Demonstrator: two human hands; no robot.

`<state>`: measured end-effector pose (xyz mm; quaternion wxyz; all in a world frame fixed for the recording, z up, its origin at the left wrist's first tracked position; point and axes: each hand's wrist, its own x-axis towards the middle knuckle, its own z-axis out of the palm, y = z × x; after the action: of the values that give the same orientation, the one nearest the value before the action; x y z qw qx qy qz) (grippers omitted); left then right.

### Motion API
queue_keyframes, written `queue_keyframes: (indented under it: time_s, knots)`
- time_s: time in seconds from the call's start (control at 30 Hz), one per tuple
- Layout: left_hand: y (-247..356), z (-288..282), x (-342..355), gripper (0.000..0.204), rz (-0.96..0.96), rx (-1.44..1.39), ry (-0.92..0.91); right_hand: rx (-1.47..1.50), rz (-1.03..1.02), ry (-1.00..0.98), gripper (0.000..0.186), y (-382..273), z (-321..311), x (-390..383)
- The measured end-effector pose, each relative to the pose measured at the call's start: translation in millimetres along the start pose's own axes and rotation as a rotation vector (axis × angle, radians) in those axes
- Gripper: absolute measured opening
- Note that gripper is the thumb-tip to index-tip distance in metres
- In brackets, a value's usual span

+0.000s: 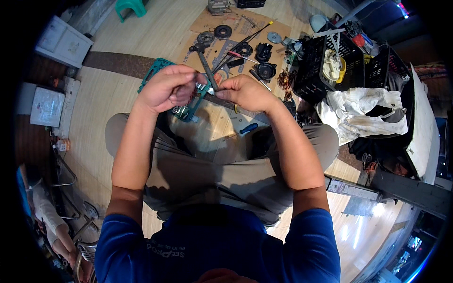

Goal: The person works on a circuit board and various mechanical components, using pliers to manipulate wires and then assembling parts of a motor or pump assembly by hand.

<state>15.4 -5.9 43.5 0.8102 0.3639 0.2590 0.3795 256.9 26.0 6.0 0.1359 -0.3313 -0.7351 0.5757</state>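
Observation:
My left hand is raised over a green tool case, its fingers curled together. Thin, dark reddish strands show at its fingertips; I cannot make out what they are. Opposite it, my right hand pinches thumb and forefinger together, pointing left. A hammer stretches from the cardboard down to these fingertips; whether they grip its handle or only overlap it, I cannot tell. Sockets and bits fill part of the case beneath my hands. A blue-handled screwdriver lies on the floor between my knees.
Cardboard ahead carries a black ring, a black round housing and other dismantled parts. Black crates stand at the right, with a white cloth nearer me. A green stool is at the far left.

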Motion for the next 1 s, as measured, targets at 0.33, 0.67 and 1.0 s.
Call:
queue_keyframes:
  time_s: [0.33, 0.67, 1.0]
  knots:
    - [-14.2, 4.7, 7.1, 0.022, -0.280, 0.143, 0.117, -0.204, -0.150, 0.064, 0.018, 4.7, 4.0, -2.7]
    - [-19.2, 15.3, 3.4, 0.021, -0.334, 0.479, 0.114, -0.311, -0.154, 0.074, 0.017, -16.0, -6.3, -17.3]
    - [-59.2, 12.0, 26.2, 0.022, -0.125, 0.838, 0.450, -0.194, -0.087, 0.389, 0.015, -7.8, 23.2, -5.6]
